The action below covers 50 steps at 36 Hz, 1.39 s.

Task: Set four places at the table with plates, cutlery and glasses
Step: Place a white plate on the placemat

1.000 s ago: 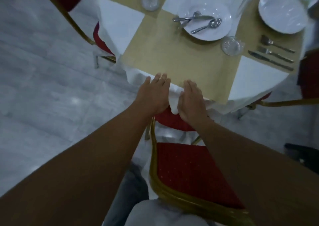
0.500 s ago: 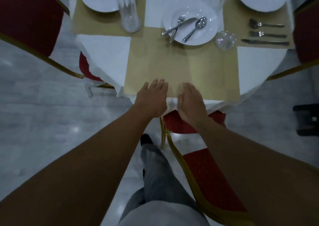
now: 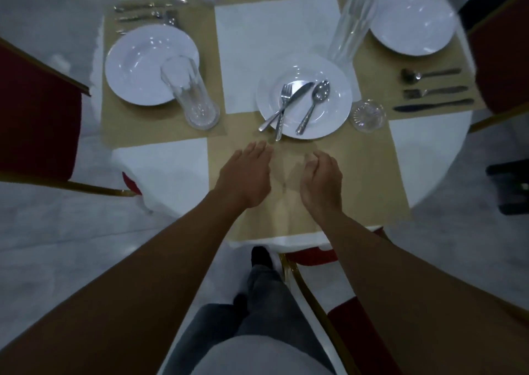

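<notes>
White round centre plate holding one steel fork, one knife, one spoon, two more white plates flanking it, four clear glasses around it, left hand and right hand just before it, both slack, empty.

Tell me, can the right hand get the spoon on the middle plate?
Probably yes: the right hand is empty, and the spoon lies on top of the plate just beyond it, with nothing between them.

A fork, knife and spoon lie on the middle plate; a glass stands just right of it.
</notes>
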Each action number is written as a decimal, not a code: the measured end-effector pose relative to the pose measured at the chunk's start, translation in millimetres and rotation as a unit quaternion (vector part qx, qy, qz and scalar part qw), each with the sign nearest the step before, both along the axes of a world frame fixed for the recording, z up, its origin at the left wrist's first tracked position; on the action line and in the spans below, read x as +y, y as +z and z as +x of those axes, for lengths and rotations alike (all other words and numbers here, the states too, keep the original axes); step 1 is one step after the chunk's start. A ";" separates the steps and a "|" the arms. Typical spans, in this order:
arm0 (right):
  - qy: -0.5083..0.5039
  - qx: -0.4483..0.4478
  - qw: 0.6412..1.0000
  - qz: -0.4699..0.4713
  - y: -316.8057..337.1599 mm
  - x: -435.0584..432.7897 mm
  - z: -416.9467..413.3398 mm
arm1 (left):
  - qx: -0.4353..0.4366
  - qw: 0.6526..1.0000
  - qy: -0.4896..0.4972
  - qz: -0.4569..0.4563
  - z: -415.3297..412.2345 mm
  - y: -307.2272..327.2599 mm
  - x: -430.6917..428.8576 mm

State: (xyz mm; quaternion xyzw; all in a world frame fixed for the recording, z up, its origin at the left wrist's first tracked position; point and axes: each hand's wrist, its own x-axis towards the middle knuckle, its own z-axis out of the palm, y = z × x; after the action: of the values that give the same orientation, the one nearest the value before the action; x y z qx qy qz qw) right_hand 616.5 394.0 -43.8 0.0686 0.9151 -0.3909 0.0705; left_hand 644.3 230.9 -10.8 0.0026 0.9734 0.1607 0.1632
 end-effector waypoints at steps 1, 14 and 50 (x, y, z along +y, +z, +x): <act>-0.030 -0.010 0.999 -0.013 1.2 -2.3 -6.1 | 0.014 1.000 0.004 0.016 -8.4 0.6 -3.5; -0.218 -0.085 0.968 -0.088 -4.0 -16.8 -65.3 | -0.009 0.975 0.121 0.187 -98.8 9.2 -44.3; -0.185 -0.133 0.947 -0.228 -2.6 38.2 -47.5 | -0.059 0.936 0.265 0.223 -99.5 -4.3 -31.9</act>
State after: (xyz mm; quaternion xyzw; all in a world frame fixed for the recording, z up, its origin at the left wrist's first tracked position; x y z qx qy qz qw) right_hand 568.9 432.2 -46.3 0.2702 0.7551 -0.5827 0.1314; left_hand 544.8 199.0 -15.2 -0.2287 0.8667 0.4108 0.1670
